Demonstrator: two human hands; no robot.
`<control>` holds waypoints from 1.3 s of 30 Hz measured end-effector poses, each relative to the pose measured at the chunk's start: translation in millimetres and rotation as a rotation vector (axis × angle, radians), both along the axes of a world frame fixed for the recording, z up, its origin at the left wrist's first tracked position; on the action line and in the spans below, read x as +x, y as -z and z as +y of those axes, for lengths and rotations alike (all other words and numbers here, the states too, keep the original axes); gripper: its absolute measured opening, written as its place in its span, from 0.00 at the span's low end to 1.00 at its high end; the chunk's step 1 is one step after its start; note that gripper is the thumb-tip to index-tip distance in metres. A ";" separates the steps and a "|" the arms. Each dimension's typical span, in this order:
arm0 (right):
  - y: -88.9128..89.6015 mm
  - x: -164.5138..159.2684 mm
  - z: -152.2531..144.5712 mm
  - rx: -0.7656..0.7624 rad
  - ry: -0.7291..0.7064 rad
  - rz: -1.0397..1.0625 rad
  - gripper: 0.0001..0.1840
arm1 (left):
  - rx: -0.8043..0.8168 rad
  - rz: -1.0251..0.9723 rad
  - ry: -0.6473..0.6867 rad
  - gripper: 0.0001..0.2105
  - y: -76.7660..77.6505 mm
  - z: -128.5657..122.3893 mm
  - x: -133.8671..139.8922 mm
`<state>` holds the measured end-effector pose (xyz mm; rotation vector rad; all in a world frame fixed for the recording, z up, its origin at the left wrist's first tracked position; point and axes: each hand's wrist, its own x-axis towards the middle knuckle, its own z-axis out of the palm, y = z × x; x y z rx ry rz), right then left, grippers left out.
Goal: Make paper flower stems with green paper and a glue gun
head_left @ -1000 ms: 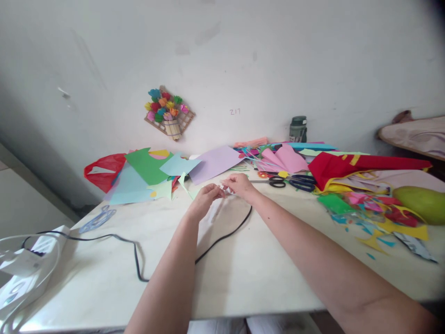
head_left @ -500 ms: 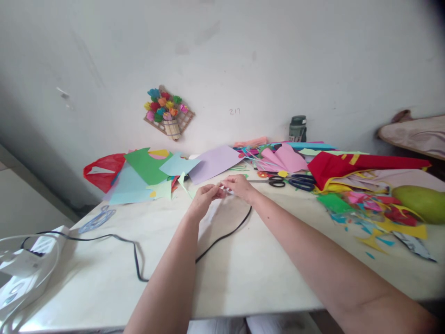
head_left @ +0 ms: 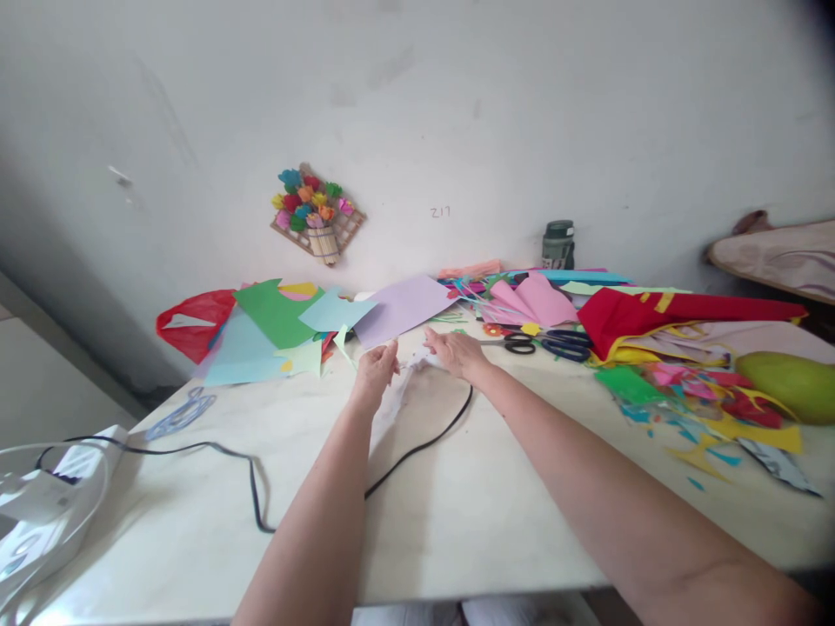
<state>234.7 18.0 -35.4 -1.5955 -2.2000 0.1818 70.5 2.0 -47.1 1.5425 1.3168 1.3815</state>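
Note:
My left hand (head_left: pixel 377 374) is over the middle of the table with its fingers curled and pressed together; whatever they pinch is too small to make out. Just right of it, my right hand (head_left: pixel 455 355) is bent over one end of a thin, whitish, see-through material (head_left: pixel 397 398) and seems to grip it. Small dark specks show on that end, between the hands. From there the material trails down toward my left forearm. Whether it is plastic or cloth, I cannot tell. A black cable (head_left: pixel 434 437) curves beneath my wrists.
Scissors (head_left: pixel 520 344) lie beyond my right hand. Coloured paper sheets (head_left: pixel 408 306) line the wall side. On the right are a red cloth (head_left: pixel 619 315), paper scraps (head_left: pixel 711 435) and a green fruit (head_left: pixel 792 382). A power strip (head_left: pixel 39 530) with cables sits at left; a bottle (head_left: pixel 558 245) stands behind.
My hands were touching at the fingertips and have come apart, the left moving left and slightly down. The whitish material between them now shows more.

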 end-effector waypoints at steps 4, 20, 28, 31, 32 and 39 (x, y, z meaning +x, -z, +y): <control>-2.1 -2.4 -1.4 0.123 -0.053 -0.073 0.25 | 0.038 -0.034 0.024 0.19 0.1 -0.4 -1.4; 12.2 -12.4 9.4 0.099 -0.495 0.172 0.47 | 0.072 -0.010 0.261 0.16 5.8 -2.3 13.2; 0.2 2.0 7.6 0.122 -0.286 0.012 0.29 | 0.165 -0.156 0.144 0.12 0.1 -1.8 5.5; 0.1 10.2 7.0 0.069 -0.025 -0.175 0.21 | 0.117 -0.210 0.001 0.14 2.4 3.1 -1.7; 1.4 11.2 6.3 0.042 0.003 -0.234 0.23 | 0.088 -0.199 -0.046 0.15 3.8 4.8 -3.4; 13.3 10.6 6.9 0.033 -0.002 -0.302 0.19 | -0.018 -0.044 -0.175 0.16 11.1 12.3 -9.5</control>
